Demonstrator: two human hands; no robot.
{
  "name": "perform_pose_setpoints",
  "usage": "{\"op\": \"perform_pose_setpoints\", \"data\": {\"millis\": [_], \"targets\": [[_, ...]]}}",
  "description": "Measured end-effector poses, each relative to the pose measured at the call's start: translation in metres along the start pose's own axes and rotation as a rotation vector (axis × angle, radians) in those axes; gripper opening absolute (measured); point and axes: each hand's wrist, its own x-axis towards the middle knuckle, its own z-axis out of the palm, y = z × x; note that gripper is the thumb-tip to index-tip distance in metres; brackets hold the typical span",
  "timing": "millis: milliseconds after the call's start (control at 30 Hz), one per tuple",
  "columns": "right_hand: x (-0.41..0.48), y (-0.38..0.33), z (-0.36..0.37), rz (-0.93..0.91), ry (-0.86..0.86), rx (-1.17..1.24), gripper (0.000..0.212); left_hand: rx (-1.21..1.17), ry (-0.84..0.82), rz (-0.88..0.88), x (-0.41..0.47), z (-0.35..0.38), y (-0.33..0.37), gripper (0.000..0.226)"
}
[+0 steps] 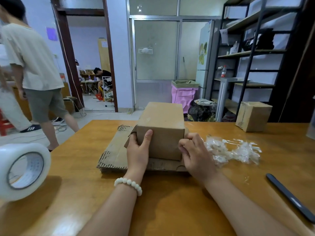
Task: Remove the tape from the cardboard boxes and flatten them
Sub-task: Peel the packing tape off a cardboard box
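Note:
A brown cardboard box point(162, 123) stands upright on a stack of flattened cardboard point(114, 154) in the middle of the wooden table point(170, 201). My left hand point(138, 152) grips the box's near left corner, thumb on the front face and fingers round the side flap. At the near right edge of the box my right hand point(194, 152) has its fingers curled and pinching; whether tape is between them is hidden. A second taped box point(253, 116) sits at the table's far right.
A crumpled heap of clear removed tape point(233, 150) lies right of the box. A big roll of clear tape point(22, 171) stands at the left edge. A dark cutter point(289, 196) lies at the near right. A person walks by on the left.

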Motion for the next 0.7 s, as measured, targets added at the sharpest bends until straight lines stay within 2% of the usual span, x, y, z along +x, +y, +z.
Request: {"op": "perform_pose_setpoints", "data": {"millis": [67,167,300,467,533,600,700], "targets": [[-0.003,-0.003,-0.006,0.090,-0.060,0.112,0.019,-0.004,0.001,0.001,0.000,0.000,0.000,0.018],[-0.001,-0.007,-0.007,0.085,-0.025,0.100,0.034,-0.005,0.004,0.012,0.000,0.001,0.000,0.027],[0.001,-0.005,0.002,0.073,0.061,0.068,0.019,0.013,0.011,0.020,-0.001,0.002,0.000,0.019],[-0.001,-0.009,-0.007,0.197,0.073,0.306,0.009,0.008,0.022,0.014,0.000,0.000,0.001,0.026],[-0.003,-0.010,-0.012,0.278,0.097,0.362,0.012,0.009,0.025,0.013,0.000,0.000,0.001,0.029],[-0.002,-0.013,-0.014,0.326,0.105,0.269,0.023,0.008,0.024,0.011,-0.001,0.000,0.001,0.029],[-0.001,-0.020,-0.008,0.270,0.062,-0.059,0.045,0.021,0.029,0.020,-0.002,0.000,0.000,0.029]]}}
